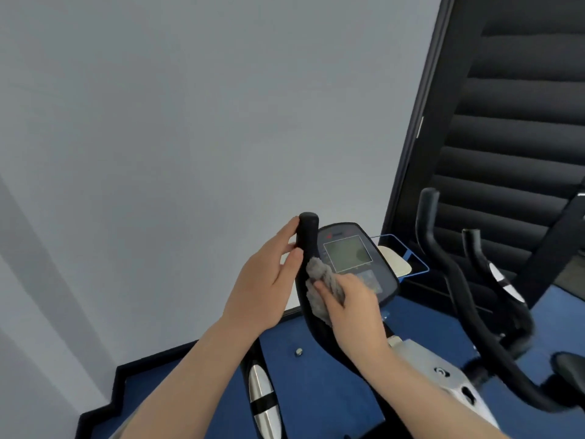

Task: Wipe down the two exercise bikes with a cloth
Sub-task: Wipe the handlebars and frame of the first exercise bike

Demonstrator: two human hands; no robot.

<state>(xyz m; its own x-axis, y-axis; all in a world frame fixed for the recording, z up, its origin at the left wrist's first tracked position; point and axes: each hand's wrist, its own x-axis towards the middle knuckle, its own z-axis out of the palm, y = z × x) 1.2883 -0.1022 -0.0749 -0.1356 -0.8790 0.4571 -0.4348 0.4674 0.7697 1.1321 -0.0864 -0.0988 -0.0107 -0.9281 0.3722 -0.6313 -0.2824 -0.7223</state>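
An exercise bike stands right below me, its black upright handlebar [308, 231] rising at the centre with the display console [349, 253] behind it. My left hand [269, 274] lies against the left side of the handlebar with its fingers straight and thumb touching the grip. My right hand [351, 308] grips a bunched grey cloth [319, 274] and presses it on the handlebar's right side, just below the left thumb. The second bike's black handlebars [443, 264] curve up at the right.
A grey wall fills the left and top. Black slatted shutters [506, 122] stand at the right. Blue carpet [316, 375] covers the floor, with a black skirting edge. The bike's silver frame [427, 362] and lower grip [261, 394] sit below my arms.
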